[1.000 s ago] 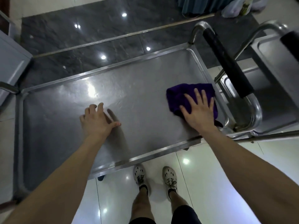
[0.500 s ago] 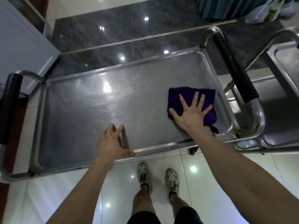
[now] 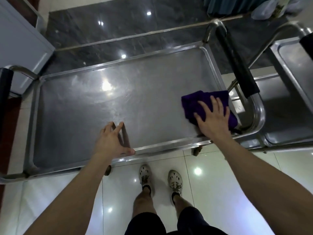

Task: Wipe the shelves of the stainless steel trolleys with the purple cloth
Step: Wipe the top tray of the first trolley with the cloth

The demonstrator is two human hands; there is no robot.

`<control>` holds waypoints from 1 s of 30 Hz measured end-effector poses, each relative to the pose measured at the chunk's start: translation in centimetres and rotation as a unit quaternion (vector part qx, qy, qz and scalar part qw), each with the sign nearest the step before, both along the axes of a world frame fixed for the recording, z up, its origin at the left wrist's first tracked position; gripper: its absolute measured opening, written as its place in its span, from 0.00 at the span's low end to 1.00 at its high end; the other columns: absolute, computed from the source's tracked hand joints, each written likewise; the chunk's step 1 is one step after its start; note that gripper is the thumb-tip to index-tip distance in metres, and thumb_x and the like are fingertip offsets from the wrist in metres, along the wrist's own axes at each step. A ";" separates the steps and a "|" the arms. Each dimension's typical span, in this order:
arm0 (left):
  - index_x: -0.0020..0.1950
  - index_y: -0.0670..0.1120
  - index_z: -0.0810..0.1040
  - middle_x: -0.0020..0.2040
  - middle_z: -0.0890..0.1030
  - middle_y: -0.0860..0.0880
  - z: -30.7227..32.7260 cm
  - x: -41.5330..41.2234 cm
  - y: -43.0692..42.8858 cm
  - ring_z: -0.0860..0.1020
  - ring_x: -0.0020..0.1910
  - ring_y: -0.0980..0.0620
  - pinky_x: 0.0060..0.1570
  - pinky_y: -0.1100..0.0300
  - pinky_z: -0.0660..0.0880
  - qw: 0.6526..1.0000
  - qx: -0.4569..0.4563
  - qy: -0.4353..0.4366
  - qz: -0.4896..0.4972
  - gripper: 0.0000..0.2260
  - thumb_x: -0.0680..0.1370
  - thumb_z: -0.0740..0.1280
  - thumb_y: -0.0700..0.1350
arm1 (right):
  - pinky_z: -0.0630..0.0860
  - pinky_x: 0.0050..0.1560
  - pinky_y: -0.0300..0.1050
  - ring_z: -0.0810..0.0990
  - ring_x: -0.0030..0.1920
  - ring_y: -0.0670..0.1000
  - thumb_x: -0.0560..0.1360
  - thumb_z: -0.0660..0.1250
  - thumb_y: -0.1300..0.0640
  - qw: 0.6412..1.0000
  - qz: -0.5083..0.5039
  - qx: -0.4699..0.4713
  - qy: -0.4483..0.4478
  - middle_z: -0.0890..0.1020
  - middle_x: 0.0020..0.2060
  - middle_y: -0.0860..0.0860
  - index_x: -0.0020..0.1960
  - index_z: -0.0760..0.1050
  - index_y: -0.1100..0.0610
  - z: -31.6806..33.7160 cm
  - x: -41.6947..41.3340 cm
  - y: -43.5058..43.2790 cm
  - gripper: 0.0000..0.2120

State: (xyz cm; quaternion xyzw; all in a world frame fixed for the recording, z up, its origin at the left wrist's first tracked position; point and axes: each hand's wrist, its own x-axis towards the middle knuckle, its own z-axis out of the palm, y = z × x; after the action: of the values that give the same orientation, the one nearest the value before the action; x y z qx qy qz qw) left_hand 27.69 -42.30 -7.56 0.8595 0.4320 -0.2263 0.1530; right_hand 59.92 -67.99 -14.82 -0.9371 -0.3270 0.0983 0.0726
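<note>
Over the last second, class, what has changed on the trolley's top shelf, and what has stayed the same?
The left hand slid back across the top shelf to its near rim, where the thumb now rests. The right hand stayed pressed flat on the purple cloth at the shelf's right end, by the black handle. Nothing was gripped or released.

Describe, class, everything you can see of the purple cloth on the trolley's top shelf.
The purple cloth is deep violet, soft-looking fabric, bunched into a rumpled, roughly square pad. It lies on the steel top shelf at its right end, near the front corner, and reaches the raised right rim. The right hand presses on it with straight, spread fingers and covers much of its near part.
</note>
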 end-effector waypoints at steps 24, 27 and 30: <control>0.87 0.60 0.50 0.87 0.57 0.47 1.0 -13.4 11.0 0.61 0.84 0.38 0.81 0.33 0.60 0.992 0.052 0.033 -0.107 0.70 0.53 0.74 0.84 | 0.39 0.78 0.80 0.38 0.86 0.63 0.76 0.48 0.19 0.997 0.075 -0.024 0.017 0.43 0.87 0.58 0.85 0.40 0.31 -0.3 -23.5 10.5 0.43; 0.86 0.59 0.52 0.86 0.57 0.47 0.4 -13.3 11.1 0.60 0.83 0.38 0.79 0.34 0.63 0.991 0.050 0.018 -0.127 0.70 0.51 0.73 0.85 | 0.36 0.76 0.81 0.36 0.86 0.65 0.76 0.44 0.18 0.993 0.110 -0.029 0.027 0.41 0.87 0.60 0.86 0.45 0.33 -0.1 -29.0 14.8 0.42; 0.86 0.59 0.52 0.86 0.58 0.48 0.0 -14.0 11.8 0.60 0.83 0.39 0.78 0.36 0.66 0.990 0.048 0.006 -0.132 0.69 0.52 0.74 0.84 | 0.38 0.77 0.80 0.37 0.86 0.63 0.78 0.39 0.20 0.979 0.202 -0.016 0.021 0.43 0.88 0.58 0.86 0.47 0.32 -0.2 -32.7 17.7 0.39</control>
State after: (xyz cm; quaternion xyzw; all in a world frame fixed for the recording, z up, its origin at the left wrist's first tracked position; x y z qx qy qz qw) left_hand 13.73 -30.53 -7.54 0.9141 0.3256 -0.2289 0.0775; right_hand 27.26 -50.26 -15.00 -0.8503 -0.5066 0.1359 0.0435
